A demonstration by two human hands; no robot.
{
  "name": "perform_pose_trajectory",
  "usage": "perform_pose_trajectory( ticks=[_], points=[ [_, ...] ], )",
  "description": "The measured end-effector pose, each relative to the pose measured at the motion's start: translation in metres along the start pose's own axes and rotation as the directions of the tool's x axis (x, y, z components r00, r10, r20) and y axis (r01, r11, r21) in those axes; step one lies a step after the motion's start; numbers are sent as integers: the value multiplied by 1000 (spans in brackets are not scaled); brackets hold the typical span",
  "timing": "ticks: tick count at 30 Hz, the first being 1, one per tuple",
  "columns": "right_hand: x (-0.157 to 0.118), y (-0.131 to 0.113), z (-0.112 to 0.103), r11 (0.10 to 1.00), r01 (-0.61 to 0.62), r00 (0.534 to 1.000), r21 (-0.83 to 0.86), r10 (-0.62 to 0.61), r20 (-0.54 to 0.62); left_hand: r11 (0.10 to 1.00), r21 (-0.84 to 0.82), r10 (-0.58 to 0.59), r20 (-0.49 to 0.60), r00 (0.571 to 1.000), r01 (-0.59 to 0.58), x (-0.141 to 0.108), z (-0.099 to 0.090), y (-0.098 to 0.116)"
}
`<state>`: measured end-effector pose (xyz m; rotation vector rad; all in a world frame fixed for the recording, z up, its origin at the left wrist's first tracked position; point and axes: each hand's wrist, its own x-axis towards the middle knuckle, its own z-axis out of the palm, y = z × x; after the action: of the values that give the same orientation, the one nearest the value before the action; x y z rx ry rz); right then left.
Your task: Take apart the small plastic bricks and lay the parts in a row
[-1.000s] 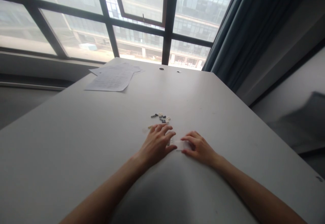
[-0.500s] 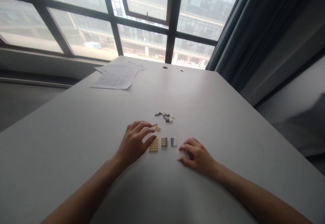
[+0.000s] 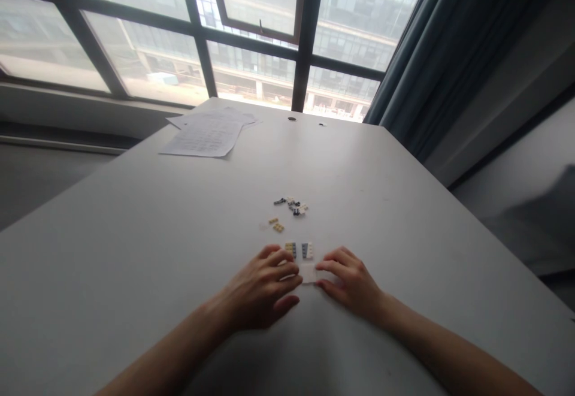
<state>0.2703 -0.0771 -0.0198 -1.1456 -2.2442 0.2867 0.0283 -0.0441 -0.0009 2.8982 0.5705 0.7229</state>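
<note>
1. White flat piece (image 3: pixel 308 274) was between the two hands, low at the tabletop (image 3: pixel 381 216); resting or lifted slightly was unclear. Took it as clock centre, 12 toward the window (image 3: pixel 251 0).
2. Right hand (image 3: pixel 350 279) was at 3 o'clock: thumb and fingers spaced apart, tips at the piece's right end. Actual grip or plain contact was unclear.
3. Left hand (image 3: pixel 267 288) was at 9 o'clock: loosely spread, fingers part-curled, thumb well off them toward 6. Fingertips reached the piece's left edge; contact was unclear. Area under the palm was hidden.
4. Tan-and-grey studded piece (image 3: pixel 291 250) sat at 11 o'clock, its near left part behind the left fingers.
5. Grey-and-white studded piece (image 3: pixel 307 251) sat at 12, just beside it, with a gap.
6. Small tan pieces (image 3: pixel 278 227) lay at 11, farther out.
7. Dark grey and white bits (image 3: pixel 295 210) were clustered near 12, beyond those.
8. Printed sheets (image 3: pixel 202 138) overlapped at 11, well apart from both hands.
9. Curtain (image 3: pixel 413 54), blue-grey, hung at 1 o'clock.
</note>
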Motion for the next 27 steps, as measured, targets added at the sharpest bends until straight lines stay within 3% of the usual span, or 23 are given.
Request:
perform_pose_trajectory(
  ticks=[4,16,19,22,25,27],
  points=[
    [-2,1,1,995,99,994,-26,-98,53,1000,9,5,80,997,-6,3,1,1],
    [2,-1,3,990,128,991,-54,-126,43,999,1,-41,105,994,41,3,6,3],
    [1,-2,4,991,125,992,-47,-123,36,999,-8,-40,82,996,41,2,7,4],
    [0,0,2,996,88,996,-16,-88,12,999,18,-38,-10,999,38,1,3,-4],
    [7,6,-4,999,30,998,21,-29,-57,976,70,-194,-147,970,206,0,-7,-29],
    [19,13,-10,1000,-2,997,24,3,-76,908,96,-385,-191,903,407,1,-13,-50]
  ],
)
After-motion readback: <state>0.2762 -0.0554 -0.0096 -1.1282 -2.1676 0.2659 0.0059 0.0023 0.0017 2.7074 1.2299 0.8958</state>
